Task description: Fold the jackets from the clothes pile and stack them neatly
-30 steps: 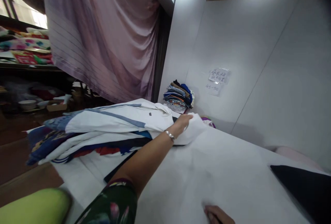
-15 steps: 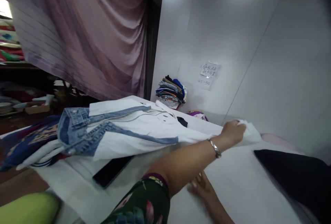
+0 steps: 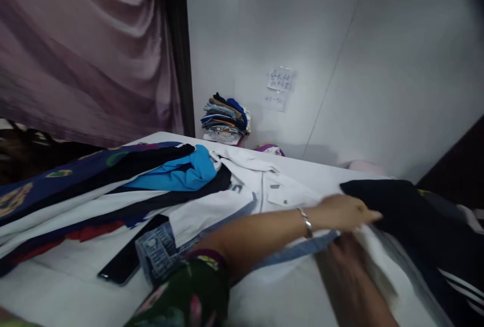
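Observation:
A white jacket [image 3: 291,191] with blue denim trim lies spread on the white table [image 3: 64,286]. Its denim waistband bunches at the lower left. My left arm, with a silver bracelet and a dark floral sleeve, reaches across it. At the jacket's right side my left hand [image 3: 342,212] is closed on the white cloth, one finger sticking out; the other fingers are mostly hidden. Just below it, my right hand [image 3: 350,261] is smeared by motion beside the jacket's white sleeve, its grip unclear. Partly under the waistband lies a black phone [image 3: 126,256].
Several garments, including a bright blue one [image 3: 181,171], lie along the table's left. Black clothing [image 3: 412,231] covers the right side. Folded clothes [image 3: 225,120] are stacked by the wall, near a paper note [image 3: 278,87]. A pink curtain [image 3: 94,50] hangs at left.
The jacket has been drawn to the right and turned, uncovering the blue and dark garments at left. Both hands are now close together. The view has swung right.

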Tool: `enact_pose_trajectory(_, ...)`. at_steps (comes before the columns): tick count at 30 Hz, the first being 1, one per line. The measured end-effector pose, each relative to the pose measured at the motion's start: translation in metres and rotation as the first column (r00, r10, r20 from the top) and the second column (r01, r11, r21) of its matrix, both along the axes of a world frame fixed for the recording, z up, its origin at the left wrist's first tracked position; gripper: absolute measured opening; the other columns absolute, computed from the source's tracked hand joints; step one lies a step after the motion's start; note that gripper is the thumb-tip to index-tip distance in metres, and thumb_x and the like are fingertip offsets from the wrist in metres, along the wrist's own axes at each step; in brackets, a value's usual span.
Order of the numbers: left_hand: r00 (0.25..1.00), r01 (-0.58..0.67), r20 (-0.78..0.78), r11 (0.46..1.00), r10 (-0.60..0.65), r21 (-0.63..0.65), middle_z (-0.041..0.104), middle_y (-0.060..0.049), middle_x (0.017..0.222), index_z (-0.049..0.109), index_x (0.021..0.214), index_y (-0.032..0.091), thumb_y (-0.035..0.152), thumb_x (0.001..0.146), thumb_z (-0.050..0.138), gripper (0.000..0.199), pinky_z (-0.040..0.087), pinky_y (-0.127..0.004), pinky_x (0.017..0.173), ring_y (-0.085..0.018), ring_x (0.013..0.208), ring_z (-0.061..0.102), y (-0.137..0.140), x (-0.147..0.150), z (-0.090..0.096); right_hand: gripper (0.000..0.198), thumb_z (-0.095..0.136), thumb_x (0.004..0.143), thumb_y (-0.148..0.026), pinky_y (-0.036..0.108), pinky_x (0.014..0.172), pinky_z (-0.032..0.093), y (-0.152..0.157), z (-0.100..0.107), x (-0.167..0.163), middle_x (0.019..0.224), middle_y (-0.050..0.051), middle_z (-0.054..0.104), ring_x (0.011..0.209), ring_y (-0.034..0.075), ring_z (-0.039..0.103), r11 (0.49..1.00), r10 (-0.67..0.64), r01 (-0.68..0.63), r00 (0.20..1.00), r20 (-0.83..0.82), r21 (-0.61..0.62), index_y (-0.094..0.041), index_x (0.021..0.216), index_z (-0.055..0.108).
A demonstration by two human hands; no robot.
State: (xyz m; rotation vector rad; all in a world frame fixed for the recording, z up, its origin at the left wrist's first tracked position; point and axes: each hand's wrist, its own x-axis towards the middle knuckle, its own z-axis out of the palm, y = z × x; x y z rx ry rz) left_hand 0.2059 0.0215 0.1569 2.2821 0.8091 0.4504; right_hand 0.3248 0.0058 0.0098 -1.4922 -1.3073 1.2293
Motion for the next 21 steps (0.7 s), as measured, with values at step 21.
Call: enact_pose_trajectory(21, 0.785, -0.595, -0.166, 0.801, 0.596, 0.062, 0.071, -0.009, 0.101, 0.066, 0.102, 0.016, 0.028, 0.079, 0.043, 0.035, 0.045, -0.028, 0.075, -0.023, 0.091, 0.064, 0.025, -0.181, -0.075, 0.029, 0.063, 0.067, -0.042, 0.034, 0.076, 0.059, -0.065, -0.027, 0.072, 0.082, 0.007, 0.074, 0.093, 0.027, 0.069, 0.864, -0.497, 0.443, 0.679, -0.541, -0.239, -0.022, 0.087, 0.064)
